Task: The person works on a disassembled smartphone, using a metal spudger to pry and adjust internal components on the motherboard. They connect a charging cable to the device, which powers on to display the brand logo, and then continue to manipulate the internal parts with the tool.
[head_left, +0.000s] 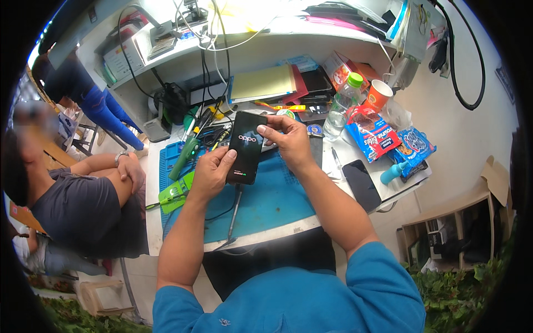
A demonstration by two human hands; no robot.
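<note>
Between my two hands is a black smartphone [245, 150], its lit screen showing a start-up logo. My left hand [212, 173] grips its lower left edge, thumb on the front. My right hand [290, 143] holds the upper right edge, thumb over the glass. The phone is held above a blue work mat [277, 194] on the bench. Below the phone, a slim metal tool or cable [234, 213] runs toward the bench's front edge; whether it touches the phone I cannot tell. A green tool [185, 157] and a bright green holder [176, 191] lie left of my left hand.
On the right are another phone [362, 185], a clear bottle [337, 114], an orange cup [378, 95], snack packs [373, 133] and a small teal bottle [394, 172]. Papers [262, 82] lie at the back, below a shelf with hanging cables. A person [83, 194] sits close on the left.
</note>
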